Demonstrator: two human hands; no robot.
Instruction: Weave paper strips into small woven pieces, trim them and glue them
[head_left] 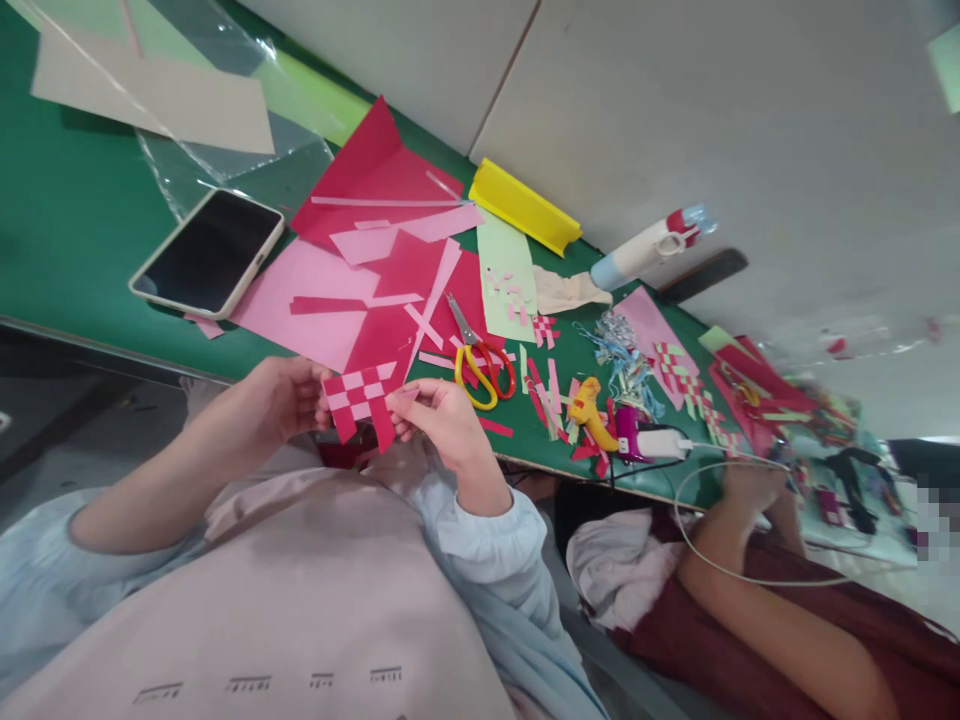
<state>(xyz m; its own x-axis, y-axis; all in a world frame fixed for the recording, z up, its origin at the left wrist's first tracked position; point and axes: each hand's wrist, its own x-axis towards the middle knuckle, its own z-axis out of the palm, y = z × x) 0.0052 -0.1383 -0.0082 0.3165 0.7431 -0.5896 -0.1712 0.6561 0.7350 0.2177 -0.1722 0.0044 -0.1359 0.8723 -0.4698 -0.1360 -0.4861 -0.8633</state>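
Observation:
A small woven paper piece [361, 392], checkered in red and pink strips, hangs between my two hands just in front of the table edge. At its left side my left hand [289, 402] pinches it with bent fingers. My right hand [439, 420] grips the right side between thumb and fingers, where a pink strip end sticks out. Loose red strip ends point downward from the weave. Scissors [480, 362] with red and yellow handles lie on the paper sheets, close beyond my right hand.
A phone [208, 252] lies at the left on pink paper [300, 270]. Red sheets [367, 170], a yellow holder [525, 207], a white bottle [637, 250] and a yellow glue gun [592, 412] lie farther along the green table [67, 240]. A co-worker's arm [780, 620] is at the right.

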